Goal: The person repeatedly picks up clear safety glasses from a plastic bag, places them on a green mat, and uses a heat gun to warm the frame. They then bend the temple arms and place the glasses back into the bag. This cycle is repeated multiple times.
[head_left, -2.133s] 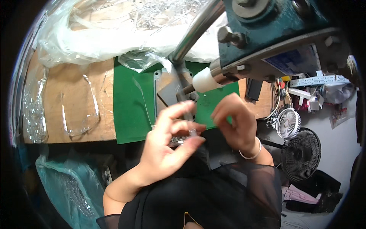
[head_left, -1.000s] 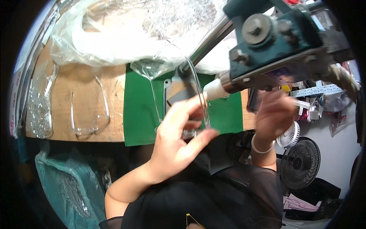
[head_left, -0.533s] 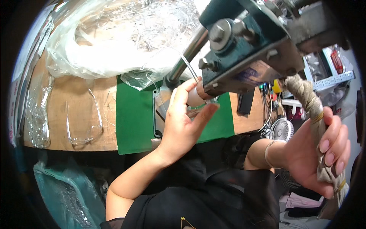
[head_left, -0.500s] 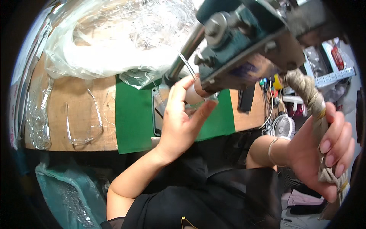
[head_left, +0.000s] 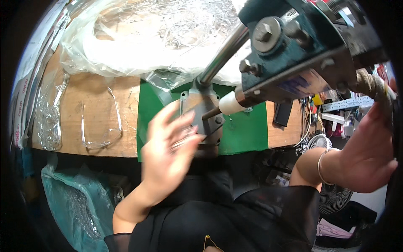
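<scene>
My left hand (head_left: 170, 145) is smeared by motion, left of the press base (head_left: 199, 103). A blurred clear glasses frame (head_left: 181, 142) glints between its thumb and fingers. My right hand (head_left: 365, 147), partly cut off by the dark picture rim, is closed round the cloth-wrapped lever (head_left: 369, 82) of a dark green hand press (head_left: 289, 42). From the press head a white sleeve (head_left: 230, 103) points down over the base, with a dark rod (head_left: 211, 113) beyond its end. Another clear glasses frame (head_left: 100, 145) lies on the wooden table to the left.
A green mat (head_left: 247, 130) lies under the press on the wooden table (head_left: 75, 96). Behind it spreads a big plastic bag (head_left: 109, 63) full of clear frames. More frames (head_left: 48, 130) lie at far left. A teal bag (head_left: 71, 210) hangs below; a black box (head_left: 282, 114) and fan (head_left: 320, 142) are right.
My left hand has pulled away from the press tip, moving left with the clear frame. My right hand and the lever have swung up and outward, and the whole view has shifted slightly.
</scene>
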### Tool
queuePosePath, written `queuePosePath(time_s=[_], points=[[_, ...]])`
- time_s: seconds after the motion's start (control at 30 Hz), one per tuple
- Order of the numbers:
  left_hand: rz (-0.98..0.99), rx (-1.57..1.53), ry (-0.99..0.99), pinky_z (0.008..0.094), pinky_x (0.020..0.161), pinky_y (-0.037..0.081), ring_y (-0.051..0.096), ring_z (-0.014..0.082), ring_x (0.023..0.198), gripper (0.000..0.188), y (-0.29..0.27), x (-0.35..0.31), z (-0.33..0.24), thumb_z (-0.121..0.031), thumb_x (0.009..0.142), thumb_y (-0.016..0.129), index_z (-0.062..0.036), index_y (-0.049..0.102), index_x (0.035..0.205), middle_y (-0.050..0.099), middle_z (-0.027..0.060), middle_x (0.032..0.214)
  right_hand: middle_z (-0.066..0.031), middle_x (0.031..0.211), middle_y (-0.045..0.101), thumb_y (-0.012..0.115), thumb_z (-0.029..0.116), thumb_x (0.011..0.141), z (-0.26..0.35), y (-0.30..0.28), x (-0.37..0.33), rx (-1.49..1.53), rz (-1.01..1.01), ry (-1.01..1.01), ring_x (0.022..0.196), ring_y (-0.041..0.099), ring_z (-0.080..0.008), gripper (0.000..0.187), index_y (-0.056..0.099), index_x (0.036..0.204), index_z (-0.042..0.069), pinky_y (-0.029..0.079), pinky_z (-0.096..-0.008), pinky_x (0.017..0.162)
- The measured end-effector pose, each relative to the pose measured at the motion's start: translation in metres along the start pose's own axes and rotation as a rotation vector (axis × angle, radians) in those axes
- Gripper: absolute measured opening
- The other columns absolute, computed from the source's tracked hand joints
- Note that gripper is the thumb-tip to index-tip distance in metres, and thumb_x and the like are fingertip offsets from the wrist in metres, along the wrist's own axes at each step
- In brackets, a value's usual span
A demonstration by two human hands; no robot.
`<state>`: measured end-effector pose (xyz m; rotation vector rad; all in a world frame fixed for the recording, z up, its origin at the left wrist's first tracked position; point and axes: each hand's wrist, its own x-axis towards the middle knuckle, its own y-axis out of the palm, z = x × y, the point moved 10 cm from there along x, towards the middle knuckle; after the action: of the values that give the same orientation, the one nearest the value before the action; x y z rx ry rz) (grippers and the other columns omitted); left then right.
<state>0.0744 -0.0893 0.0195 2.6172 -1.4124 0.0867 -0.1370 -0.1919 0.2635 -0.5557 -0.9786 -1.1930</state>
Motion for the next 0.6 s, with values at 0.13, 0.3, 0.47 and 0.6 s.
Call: queuePosePath(time_s=[0.13, 0.3, 0.47, 0.6], points=[[-0.272, 0.107, -0.354, 0.0219, 0.065, 0.049, 0.061, 0.0142, 0.071, 0.044, -0.085, -0.041, 0.031, -0.016, 0.091, 0.05, -0.0006, 0.032, 0.128, 0.062, 0.0098, 0.083, -0.0197, 0.132, 0.038, 0.048, 0.037, 0.088, -0.032, -0.018, -0.027, 0.126, 0.358, 0.052, 0.124, 0.035, -0.0333, 0.059, 0.033, 0.132, 0.0, 0.023, -0.0477, 0.105], [-0.256, 0.651, -0.146, 0.0236, 0.058, 0.043, 0.057, 0.0125, 0.066, 0.02, -0.13, 0.003, 0.046, -0.015, 0.087, 0.055, 0.0002, 0.054, 0.1, 0.061, 0.0079, 0.077, -0.0189, 0.128, 0.042, 0.05, 0.035, 0.088, -0.043, -0.024, -0.041, -0.051, 0.228, -0.044, 0.118, 0.043, -0.0296, 0.061, 0.029, 0.132, -0.002, 0.035, -0.0437, 0.098], [-0.39, 1.122, -0.162, 0.0377, 0.072, 0.044, 0.057, 0.0301, 0.081, 0.02, -0.15, 0.021, 0.068, -0.019, 0.077, 0.062, -0.0009, 0.056, 0.084, 0.058, 0.0163, 0.089, -0.0198, 0.119, 0.049, 0.054, 0.026, 0.087, -0.065, -0.027, -0.062, 0.035, 0.286, 0.094, 0.109, 0.05, -0.0277, 0.051, 0.038, 0.125, -0.004, 0.041, -0.0388, 0.092], [-0.368, 1.047, 0.154, 0.0401, 0.079, 0.042, 0.056, 0.0318, 0.085, 0.024, -0.114, 0.045, 0.033, -0.018, 0.076, 0.06, 0.0004, 0.056, 0.092, 0.057, 0.0167, 0.092, -0.0157, 0.111, 0.052, 0.054, 0.02, 0.088, -0.076, -0.046, -0.08, 0.012, 0.257, 0.242, 0.098, 0.052, -0.022, 0.041, 0.042, 0.118, -0.005, 0.043, -0.0345, 0.085]])
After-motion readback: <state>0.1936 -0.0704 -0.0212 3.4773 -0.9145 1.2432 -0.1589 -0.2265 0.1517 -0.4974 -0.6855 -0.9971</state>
